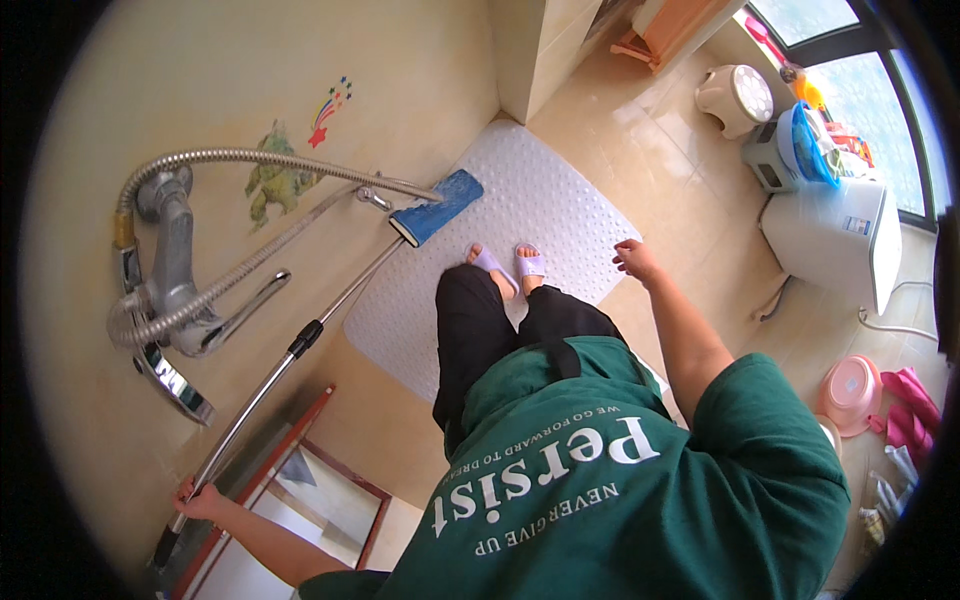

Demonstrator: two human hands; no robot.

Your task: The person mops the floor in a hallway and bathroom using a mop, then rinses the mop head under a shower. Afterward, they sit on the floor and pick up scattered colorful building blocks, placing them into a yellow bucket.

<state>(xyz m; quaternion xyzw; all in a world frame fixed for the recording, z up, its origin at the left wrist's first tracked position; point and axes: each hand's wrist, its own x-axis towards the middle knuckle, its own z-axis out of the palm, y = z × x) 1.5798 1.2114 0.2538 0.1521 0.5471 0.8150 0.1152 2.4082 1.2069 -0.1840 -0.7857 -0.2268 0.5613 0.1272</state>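
My left hand [196,501] is closed around the steel pole [259,397] of a mop, close to its dark end grip. The pole slants up to a wet blue mop head [441,206], which is over the white studded bath mat [540,180] beside the wall. My right hand [636,259] hangs empty at the mat's right edge, its fingers loosely bent and apart. Between the hands, my feet in lilac slippers [529,261] stand on the mat. A flexible metal shower hose [247,156] loops in front of the wall and crosses the view near the mop head.
A shower mixer tap [176,262] and shower head [172,386] jut from the left wall. Below stands a red-framed door [375,517]. On the right are a round stool [735,101], a white appliance [832,236] with a blue basin [814,146], and a pink basin [849,394].
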